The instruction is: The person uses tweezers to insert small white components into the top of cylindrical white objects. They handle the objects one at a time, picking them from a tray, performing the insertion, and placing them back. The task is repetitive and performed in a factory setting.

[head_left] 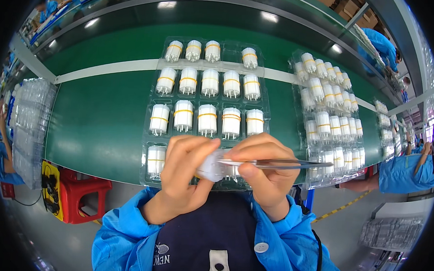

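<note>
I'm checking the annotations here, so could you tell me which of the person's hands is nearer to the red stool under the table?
Left. The left hand holds a small white part above and right of the red stool; the right hand, gripping tweezers, is farther right.

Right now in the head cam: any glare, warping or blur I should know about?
Head view: ceiling-light glare streaks the dark strip beyond the green belt; fisheye bends the white line, with black vignette at the corners; the white part in the left hand looks overexposed and soft; the tweezers stay sharp.
</note>
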Motion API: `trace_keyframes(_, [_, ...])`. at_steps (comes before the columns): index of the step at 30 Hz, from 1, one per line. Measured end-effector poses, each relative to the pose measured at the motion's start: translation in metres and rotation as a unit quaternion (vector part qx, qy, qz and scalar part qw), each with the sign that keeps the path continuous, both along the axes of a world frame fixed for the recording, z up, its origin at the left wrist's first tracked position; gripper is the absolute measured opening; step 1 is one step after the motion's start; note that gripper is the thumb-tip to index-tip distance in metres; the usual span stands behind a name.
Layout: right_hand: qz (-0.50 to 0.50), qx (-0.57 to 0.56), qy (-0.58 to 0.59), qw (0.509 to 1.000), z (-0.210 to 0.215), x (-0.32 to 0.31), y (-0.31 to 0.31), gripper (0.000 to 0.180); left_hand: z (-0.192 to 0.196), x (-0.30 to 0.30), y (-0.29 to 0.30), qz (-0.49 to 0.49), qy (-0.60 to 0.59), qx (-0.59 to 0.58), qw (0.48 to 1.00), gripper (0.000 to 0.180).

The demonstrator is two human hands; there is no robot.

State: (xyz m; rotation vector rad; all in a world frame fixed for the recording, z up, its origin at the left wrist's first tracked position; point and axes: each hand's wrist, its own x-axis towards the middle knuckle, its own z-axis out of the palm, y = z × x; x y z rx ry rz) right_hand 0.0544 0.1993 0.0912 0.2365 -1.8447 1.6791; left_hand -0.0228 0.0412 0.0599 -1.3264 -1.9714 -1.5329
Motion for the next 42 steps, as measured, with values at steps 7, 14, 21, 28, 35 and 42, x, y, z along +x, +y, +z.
trace_keyframes(7, [-0.011, 0.048, 0.014, 0.999, 0.003, -0.002, 0.003, 0.019, -0.001, 0.007, -0.002, -0.030, -0.091, 0.030, 0.995, 0.057])
trace_keyframes(14, [-0.015, 0.071, 0.027, 0.997, 0.003, -0.005, 0.002, 0.016, -0.002, 0.007, -0.001, -0.033, -0.082, 0.036, 0.995, 0.057])
trace_keyframes(21, [-0.026, 0.046, 0.002, 0.999, 0.004, -0.001, -0.002, 0.015, -0.006, 0.005, -0.003, -0.037, -0.074, 0.028, 0.996, 0.055])
trace_keyframes(28, [-0.028, 0.148, 0.018, 0.988, 0.008, -0.006, 0.002, 0.014, -0.008, 0.001, -0.004, -0.025, -0.025, 0.002, 0.999, 0.054])
trace_keyframes(35, [-0.050, 0.094, 0.009, 0.994, 0.005, -0.004, -0.001, 0.016, -0.003, 0.004, -0.002, -0.001, -0.053, 0.019, 0.998, 0.050])
trace_keyframes(42, [-0.044, 0.069, -0.032, 0.996, 0.006, 0.001, -0.010, 0.014, -0.014, 0.005, 0.003, -0.045, -0.141, 0.077, 0.986, 0.060])
